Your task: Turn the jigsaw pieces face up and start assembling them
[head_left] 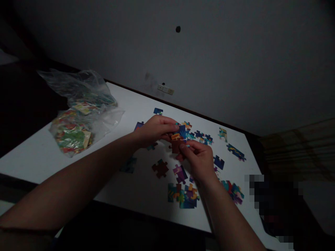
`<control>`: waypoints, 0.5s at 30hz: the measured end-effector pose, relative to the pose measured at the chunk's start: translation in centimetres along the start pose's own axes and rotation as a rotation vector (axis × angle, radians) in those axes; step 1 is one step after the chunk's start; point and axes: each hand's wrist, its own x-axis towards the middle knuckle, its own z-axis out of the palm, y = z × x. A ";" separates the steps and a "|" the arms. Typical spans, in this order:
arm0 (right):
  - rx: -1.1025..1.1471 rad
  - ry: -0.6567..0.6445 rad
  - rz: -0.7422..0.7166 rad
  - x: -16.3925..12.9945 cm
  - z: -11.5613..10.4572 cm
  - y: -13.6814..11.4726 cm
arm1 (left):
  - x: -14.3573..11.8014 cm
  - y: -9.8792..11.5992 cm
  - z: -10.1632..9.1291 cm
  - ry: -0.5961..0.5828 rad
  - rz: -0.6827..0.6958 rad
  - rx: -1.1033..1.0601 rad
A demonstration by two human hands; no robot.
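Note:
Raised over the middle of the white table [123, 101], my left hand [157, 130] pinches the upper part of some jigsaw puzzle pieces [178, 137], blue, orange and brown. Gripping the brown lower part is my right hand [200, 157], thumb on top. Whether the held pieces are fully joined I cannot tell. Below the hands lie a brown puzzle piece [160, 168] and a purple puzzle piece [180, 173]. Closer to me is a joined cluster of puzzle pieces [188, 200], teal, blue and orange. Some pieces are partly hidden behind my hands.
Two clear plastic bags [72, 134] of puzzle pieces rest at the table's left. More loose pieces [200, 135] lie beyond my hands, with a joined strip [236, 152] at the right. The wall with a socket [165, 89] borders the far edge. A striped curtain [295, 150] hangs at right.

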 end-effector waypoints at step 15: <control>0.154 -0.042 0.133 0.0 -0.1 1.2 | 0.2 0.0 0.0 0.047 -0.018 -0.069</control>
